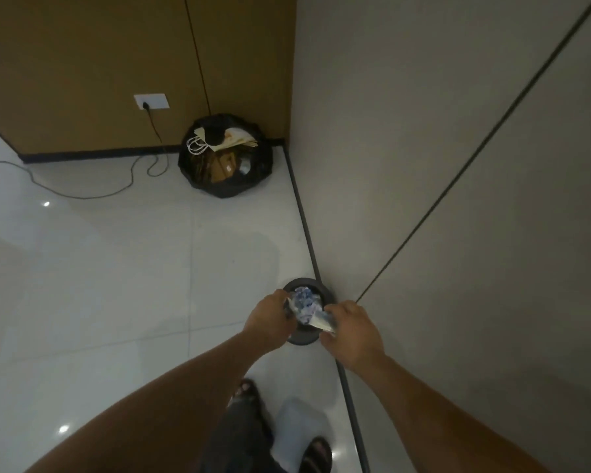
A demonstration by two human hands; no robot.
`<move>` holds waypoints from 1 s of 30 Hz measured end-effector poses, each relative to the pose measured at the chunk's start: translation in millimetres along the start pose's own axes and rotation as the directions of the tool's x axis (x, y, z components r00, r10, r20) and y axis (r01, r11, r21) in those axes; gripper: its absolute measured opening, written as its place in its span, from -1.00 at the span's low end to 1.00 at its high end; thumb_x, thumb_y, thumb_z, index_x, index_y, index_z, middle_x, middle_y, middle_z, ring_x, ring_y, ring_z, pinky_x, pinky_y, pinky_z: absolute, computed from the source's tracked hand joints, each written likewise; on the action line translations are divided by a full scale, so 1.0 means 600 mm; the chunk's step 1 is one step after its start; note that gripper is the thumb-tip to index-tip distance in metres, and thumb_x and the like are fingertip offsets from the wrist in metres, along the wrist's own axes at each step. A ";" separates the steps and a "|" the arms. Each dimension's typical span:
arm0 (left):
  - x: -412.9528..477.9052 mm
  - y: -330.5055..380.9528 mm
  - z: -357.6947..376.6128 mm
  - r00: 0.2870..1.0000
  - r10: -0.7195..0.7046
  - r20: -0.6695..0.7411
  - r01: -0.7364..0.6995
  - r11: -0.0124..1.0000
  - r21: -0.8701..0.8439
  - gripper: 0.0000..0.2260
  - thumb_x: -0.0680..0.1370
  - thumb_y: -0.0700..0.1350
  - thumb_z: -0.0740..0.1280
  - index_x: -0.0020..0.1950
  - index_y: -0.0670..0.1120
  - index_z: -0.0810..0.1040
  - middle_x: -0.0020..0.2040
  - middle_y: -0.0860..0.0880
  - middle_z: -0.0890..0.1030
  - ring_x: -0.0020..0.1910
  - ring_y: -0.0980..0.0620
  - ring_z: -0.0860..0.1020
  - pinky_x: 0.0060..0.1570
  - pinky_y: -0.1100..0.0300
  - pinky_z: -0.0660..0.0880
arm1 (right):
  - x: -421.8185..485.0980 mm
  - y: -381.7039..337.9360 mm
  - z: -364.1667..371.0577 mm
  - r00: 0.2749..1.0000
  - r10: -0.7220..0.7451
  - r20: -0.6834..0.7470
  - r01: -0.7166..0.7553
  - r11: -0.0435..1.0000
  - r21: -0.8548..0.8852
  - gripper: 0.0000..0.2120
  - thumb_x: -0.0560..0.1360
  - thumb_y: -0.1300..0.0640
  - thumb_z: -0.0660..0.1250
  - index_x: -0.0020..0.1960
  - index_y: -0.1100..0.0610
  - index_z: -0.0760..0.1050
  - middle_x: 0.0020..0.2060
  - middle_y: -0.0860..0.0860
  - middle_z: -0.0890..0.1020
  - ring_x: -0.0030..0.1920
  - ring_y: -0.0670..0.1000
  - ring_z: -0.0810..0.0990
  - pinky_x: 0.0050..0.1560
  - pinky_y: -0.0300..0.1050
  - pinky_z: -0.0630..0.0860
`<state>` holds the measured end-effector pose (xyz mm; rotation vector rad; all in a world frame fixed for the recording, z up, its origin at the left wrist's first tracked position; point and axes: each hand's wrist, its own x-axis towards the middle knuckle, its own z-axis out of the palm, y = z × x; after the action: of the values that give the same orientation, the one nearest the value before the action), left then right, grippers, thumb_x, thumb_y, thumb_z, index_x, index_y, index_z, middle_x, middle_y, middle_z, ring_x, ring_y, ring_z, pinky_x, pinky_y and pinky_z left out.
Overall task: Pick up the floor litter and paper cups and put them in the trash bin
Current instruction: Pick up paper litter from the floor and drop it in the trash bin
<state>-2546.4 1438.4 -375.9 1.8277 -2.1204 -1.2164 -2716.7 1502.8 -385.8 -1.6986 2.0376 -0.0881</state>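
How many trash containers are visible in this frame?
2. A small dark bin stands close by against the right-hand wall, and a full black trash bag sits in the far corner. None looks hidden.

Wall [423, 199] just beside trash bin [300, 282]

No text, brand, number or sign could be read. Blue marks on the crumpled white paper [306, 303] over the small round dark trash bin [302, 340] by the right wall were too blurred, as was a pale patch on the brown cardboard [219, 165] in the far black rubbish bag [263, 162].
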 end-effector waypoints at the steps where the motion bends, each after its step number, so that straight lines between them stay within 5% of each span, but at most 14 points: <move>1: 0.031 -0.005 0.004 1.000 -0.018 0.018 0.018 1.000 0.003 -0.64 0.53 -0.11 0.28 0.32 -0.11 0.39 0.18 -0.14 0.54 0.13 -0.12 0.52 0.06 0.13 0.44 | 0.028 0.005 0.005 1.000 0.007 0.019 -0.007 1.000 0.006 -0.48 0.50 -0.04 0.30 0.43 0.01 0.35 0.31 0.05 0.41 0.32 0.08 0.36 0.26 -0.16 0.37; 11: 0.425 -0.119 0.110 0.960 -0.095 0.265 0.101 0.995 -0.007 -0.67 0.54 0.00 0.30 0.27 -0.06 0.39 0.15 -0.07 0.54 0.09 -0.03 0.52 0.12 0.12 0.50 | 0.345 0.108 0.161 0.959 0.256 0.118 -0.268 0.958 0.102 -0.55 0.47 -0.04 0.36 0.32 0.01 0.40 0.22 0.01 0.45 0.19 0.01 0.43 0.12 -0.14 0.48; 20: 0.686 -0.279 0.344 0.951 -0.128 0.282 0.135 0.991 -0.004 -0.69 0.52 -0.04 0.33 0.24 -0.02 0.40 0.10 -0.03 0.52 0.00 0.02 0.50 0.00 0.12 0.51 | 0.575 0.243 0.435 0.937 0.287 0.202 -0.305 0.950 0.064 -0.56 0.51 -0.06 0.35 0.33 0.04 0.38 0.26 0.04 0.45 0.22 0.03 0.44 0.12 -0.13 0.51; 27: 0.729 -0.393 0.435 0.980 -0.091 0.176 0.069 0.989 0.129 -0.48 0.45 0.02 0.35 0.37 0.02 0.29 0.34 -0.02 0.33 0.29 -0.04 0.27 0.12 0.17 0.26 | 0.613 0.286 0.584 0.925 0.293 0.240 -0.317 0.946 0.067 -0.42 0.47 -0.12 0.39 0.40 0.05 0.34 0.35 0.05 0.37 0.31 0.08 0.39 0.16 -0.03 0.53; 30: 0.706 -0.413 0.423 0.975 -0.140 0.170 0.113 0.980 0.161 -0.45 0.45 0.05 0.34 0.40 0.03 0.25 0.44 -0.05 0.24 0.40 -0.07 0.18 0.25 0.03 0.32 | 0.595 0.279 0.595 0.914 0.296 0.276 -0.326 0.943 0.067 -0.39 0.47 -0.13 0.37 0.45 0.01 0.29 0.42 0.05 0.31 0.39 0.10 0.31 0.23 0.01 0.50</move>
<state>-2604.4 1206.6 -873.9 2.0150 -2.2784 -1.3309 -2766.2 1294.6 -873.0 -1.2261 2.0306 0.1208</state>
